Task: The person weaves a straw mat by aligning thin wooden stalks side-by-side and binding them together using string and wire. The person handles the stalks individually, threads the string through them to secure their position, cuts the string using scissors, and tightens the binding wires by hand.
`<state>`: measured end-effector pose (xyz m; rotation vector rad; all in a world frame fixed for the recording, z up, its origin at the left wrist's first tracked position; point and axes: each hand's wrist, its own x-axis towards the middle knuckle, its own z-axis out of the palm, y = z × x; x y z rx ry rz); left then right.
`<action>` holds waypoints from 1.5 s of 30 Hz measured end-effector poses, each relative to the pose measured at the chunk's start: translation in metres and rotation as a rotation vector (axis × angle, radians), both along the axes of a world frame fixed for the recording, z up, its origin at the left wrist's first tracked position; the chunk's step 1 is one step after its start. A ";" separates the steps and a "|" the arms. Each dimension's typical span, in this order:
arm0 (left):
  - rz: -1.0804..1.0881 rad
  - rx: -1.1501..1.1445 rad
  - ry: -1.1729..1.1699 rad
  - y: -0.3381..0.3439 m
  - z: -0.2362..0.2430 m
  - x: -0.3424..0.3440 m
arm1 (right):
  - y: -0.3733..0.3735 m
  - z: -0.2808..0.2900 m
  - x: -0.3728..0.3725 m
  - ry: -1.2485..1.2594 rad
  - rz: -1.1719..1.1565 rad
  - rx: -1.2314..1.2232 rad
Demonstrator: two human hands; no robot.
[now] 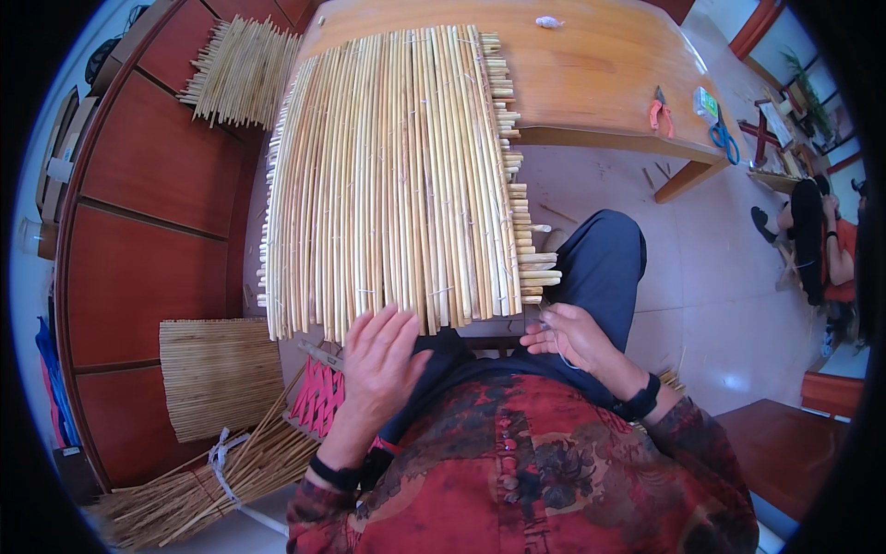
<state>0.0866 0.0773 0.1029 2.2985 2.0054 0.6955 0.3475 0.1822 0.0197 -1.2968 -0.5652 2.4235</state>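
Observation:
A large mat of pale reed sticks (392,166), with short sticks layered crosswise showing at its right edge, reaches from the wooden table (600,55) down over my lap. My left hand (378,360) is at the mat's near edge with its fingers apart, holding nothing. My right hand (568,337) is just below the mat's near right corner, thumb and finger closed on a thin thread or wire (568,360) that loops below it; whether it carries a needle is too small to tell.
Pliers (661,113), blue scissors (724,138) and a small box lie on the table. Another stick mat (235,74) is at upper left, one (220,379) leans below. A tied reed bundle (194,494) and a pink slatted stool (316,397) are lower left. Another person (821,235) sits at far right.

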 end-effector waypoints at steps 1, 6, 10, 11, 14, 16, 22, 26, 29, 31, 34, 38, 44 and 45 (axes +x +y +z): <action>-0.025 -0.035 0.019 0.006 -0.008 0.006 | 0.005 -0.006 -0.004 0.001 0.004 -0.001; -0.122 -0.053 0.095 0.018 -0.049 0.023 | 0.024 -0.030 -0.035 0.098 0.090 0.047; -0.101 -0.044 0.165 0.020 -0.057 0.026 | 0.020 -0.037 -0.053 0.160 0.130 0.131; -0.100 -0.030 0.196 0.020 -0.059 0.025 | 0.020 -0.037 -0.055 0.200 0.144 0.137; -0.111 -0.042 0.223 0.024 -0.053 0.025 | 0.020 -0.055 -0.055 0.363 0.091 0.083; -0.110 -0.054 0.208 0.024 -0.050 0.023 | 0.020 -0.050 -0.060 0.540 0.086 0.004; -0.102 -0.056 0.208 0.026 -0.051 0.023 | 0.020 -0.056 -0.063 0.683 0.102 -0.026; -0.087 -0.015 0.191 0.027 -0.054 0.028 | 0.023 -0.055 -0.066 0.621 0.024 0.007; -0.078 -0.038 0.172 0.025 -0.049 0.030 | 0.014 -0.054 -0.066 0.471 -0.017 0.093; -0.070 -0.030 0.192 0.028 -0.049 0.028 | 0.014 -0.056 -0.066 0.431 -0.020 0.098; -0.095 -0.032 0.162 0.025 -0.048 0.030 | 0.013 -0.054 -0.064 0.447 -0.007 0.082; -0.101 -0.018 0.194 0.025 -0.052 0.028 | 0.021 -0.056 -0.064 0.522 0.027 0.055; -0.086 -0.013 0.201 0.026 -0.057 0.027 | 0.011 -0.060 -0.066 0.555 0.013 -0.056; -0.089 -0.017 0.187 0.026 -0.057 0.027 | 0.012 -0.059 -0.066 0.559 0.011 -0.063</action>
